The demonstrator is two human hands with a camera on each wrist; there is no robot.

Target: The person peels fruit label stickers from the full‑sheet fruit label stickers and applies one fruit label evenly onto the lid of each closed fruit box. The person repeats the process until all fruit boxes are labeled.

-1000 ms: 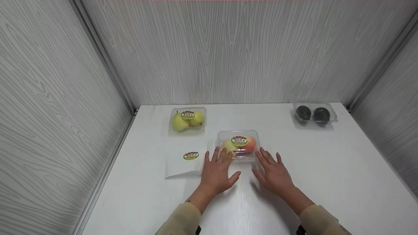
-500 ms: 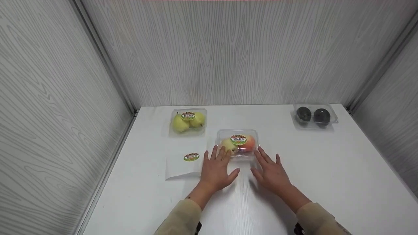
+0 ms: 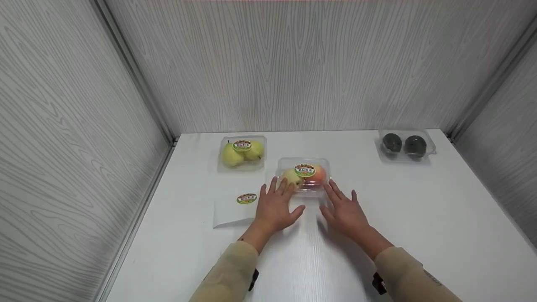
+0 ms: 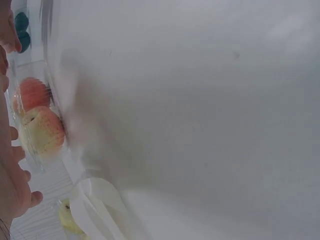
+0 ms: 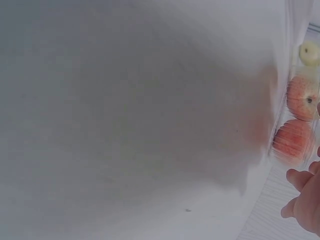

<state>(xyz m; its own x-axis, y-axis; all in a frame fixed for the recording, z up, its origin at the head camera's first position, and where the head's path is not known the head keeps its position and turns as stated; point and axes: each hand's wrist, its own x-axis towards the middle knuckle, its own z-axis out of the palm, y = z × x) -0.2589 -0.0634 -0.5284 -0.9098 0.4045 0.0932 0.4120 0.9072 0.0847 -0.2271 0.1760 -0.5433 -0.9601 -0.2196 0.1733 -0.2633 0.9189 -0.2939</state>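
Observation:
A clear plastic fruit box with a green and red oval sticker sits mid-table, two apples inside, one yellowish and one redder. My left hand lies at its near left corner, fingers straight and spread, their tips overlapping the box's front. At the near right corner is my right hand, fingers extended, fingertips right at the box's side. Both apples show through the plastic in the wrist views, the yellowish apple near the left fingers and the red apple near the right fingers.
Left of my left hand lies a white paper piece with a raised edge and a matching sticker. Behind it stands a clear box with two yellow pears. Two dark round fruits fill another clear box at the back right. Panels enclose the table.
The box of apples has slid a little away from me, towards the back of the table. Both hands have moved forward with it, fingers still straight.

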